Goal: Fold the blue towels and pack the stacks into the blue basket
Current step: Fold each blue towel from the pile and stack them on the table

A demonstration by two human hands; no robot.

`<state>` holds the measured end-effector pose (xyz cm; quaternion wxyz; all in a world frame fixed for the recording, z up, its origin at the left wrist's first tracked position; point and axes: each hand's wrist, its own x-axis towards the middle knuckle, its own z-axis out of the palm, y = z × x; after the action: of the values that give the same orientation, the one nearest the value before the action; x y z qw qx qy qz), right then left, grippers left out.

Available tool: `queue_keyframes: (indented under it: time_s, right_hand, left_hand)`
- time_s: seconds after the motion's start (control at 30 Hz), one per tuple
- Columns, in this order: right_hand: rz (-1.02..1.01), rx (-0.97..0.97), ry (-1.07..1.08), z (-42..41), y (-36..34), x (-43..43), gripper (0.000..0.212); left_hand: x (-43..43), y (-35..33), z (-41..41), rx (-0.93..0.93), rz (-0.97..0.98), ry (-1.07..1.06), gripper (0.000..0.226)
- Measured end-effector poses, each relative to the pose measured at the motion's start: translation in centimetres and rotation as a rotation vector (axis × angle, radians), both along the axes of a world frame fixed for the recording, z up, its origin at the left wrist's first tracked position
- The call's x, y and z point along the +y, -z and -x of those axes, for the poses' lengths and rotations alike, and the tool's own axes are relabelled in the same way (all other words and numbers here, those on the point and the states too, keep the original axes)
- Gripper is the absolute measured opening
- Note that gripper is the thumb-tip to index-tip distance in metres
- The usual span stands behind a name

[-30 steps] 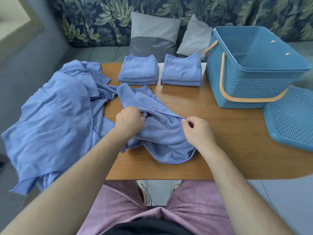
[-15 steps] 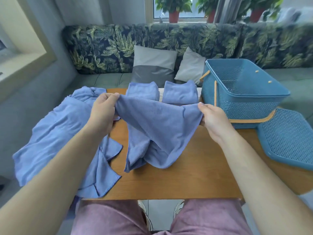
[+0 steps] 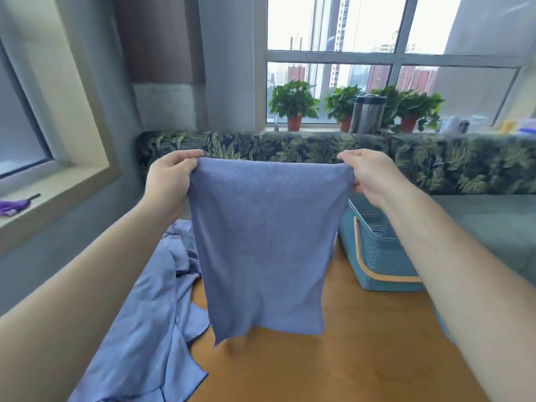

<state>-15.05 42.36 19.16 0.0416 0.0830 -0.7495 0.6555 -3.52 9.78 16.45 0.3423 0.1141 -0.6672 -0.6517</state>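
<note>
Now the blue microfibre towel [image 3: 261,242] hangs raised and spread flat in the air, where half a second ago it sagged in folds just above the table. The view has tilted up with it, so the two folded stacks seen earlier at the far edge are hidden behind the cloth. The left hand [image 3: 169,181] pinches the towel's top left corner between thumb and curled fingers. The right hand [image 3: 369,177] pinches the top right corner the same way. Both are clamped on the fabric and held wide apart, so the top hem runs taut between them. The towel's lower edge hangs above the wooden table [image 3: 333,369]. The heap of unfolded blue towels [image 3: 145,309] lies on the table's left side and drapes over its edge. The blue perforated plastic basket with an orange handle [image 3: 380,256] stands on the right, partly behind the right forearm. Only a slice of its mesh interior shows, and its contents cannot be told.
</note>
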Motion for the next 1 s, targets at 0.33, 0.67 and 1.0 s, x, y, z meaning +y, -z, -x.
queue_keyframes:
  time_s: [0.33,0.67,1.0]
  right_hand:
    - [-0.138,0.093,-0.323,-1.4,-1.0,2.2,0.047]
    - [-0.168,-0.004,0.005,-0.4,1.5,1.6,0.009]
    - [-0.157,0.097,-0.248,-2.2,0.1,3.1,0.037]
  left_hand:
    - [0.4,-2.6,-1.4,0.118,0.111,0.076,0.025]
    - [0.0,0.0,-1.1,-0.123,0.392,-0.087,0.007]
    - [0.9,-2.6,-3.2,-0.073,0.077,0.218,0.035]
